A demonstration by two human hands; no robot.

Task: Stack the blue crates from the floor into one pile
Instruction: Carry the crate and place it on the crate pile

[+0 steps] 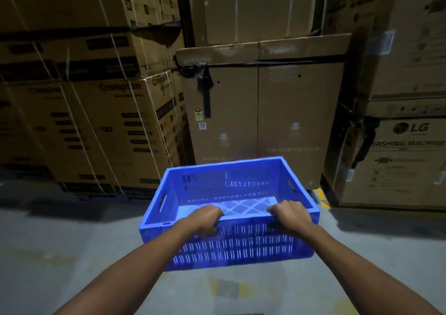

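Big picture first: a wall of stacked cardboard across the far side, with Crompton cartons [115,131] on the left, a tall plain carton [265,112] in the middle and an LG washing-machine carton [405,160] on the right. Nothing that way but dead end. The open room is the concrete floor [60,242], wide on the near left and the near right.

Now the blue crate [236,249]: it's in front of me, centre of the scene, and looks to be up off the floor, carried by its near long rim. It's empty, since I can see the lattice base, so I'd judge it light. It's stiff moulded plastic with slotted walls and a smooth rim that could slide in a loose grip.

My left hand [207,219] and right hand [288,215] are both curled tight over that near rim, fingers hooked inside and thumbs outside. With all the weight hanging forward, it wants to tip away from me. The handle slots [162,202] in the short ends would balance it better.

I can't see any pile from here, so no landing spot yet. One thing to watch is the far right corner, close to the cartons near a yellow marking [322,196].
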